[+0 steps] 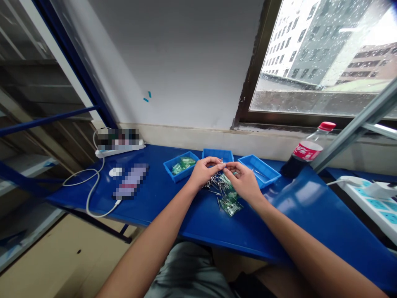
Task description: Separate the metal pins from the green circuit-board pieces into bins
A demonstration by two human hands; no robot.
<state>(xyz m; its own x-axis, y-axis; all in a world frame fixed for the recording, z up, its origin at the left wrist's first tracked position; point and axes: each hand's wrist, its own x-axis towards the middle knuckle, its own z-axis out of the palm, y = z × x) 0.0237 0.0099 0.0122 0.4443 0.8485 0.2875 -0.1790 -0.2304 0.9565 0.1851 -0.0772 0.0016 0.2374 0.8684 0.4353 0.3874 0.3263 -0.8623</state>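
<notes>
My left hand (205,172) and my right hand (244,181) meet fingertip to fingertip above the blue table. Both are closed in a pinch around a small metal piece (222,160); only its tip shows above the fingers, so its kind is unclear. Beneath them lies a loose pile of thin metal rods (218,185), partly covered by my right hand. Small green boards in clear packets (231,205) lie at the near side of this pile. Just behind my hands stands a blue tray (218,154), its inside mostly hidden.
To the left, another blue tray (174,178) holds green packets (183,164). A third blue tray (269,181) at the right contains a few thin rods. Beyond it stands a cola bottle (307,150). A cabled, blurred-out phone (132,181) and power strips (369,196) flank the work area.
</notes>
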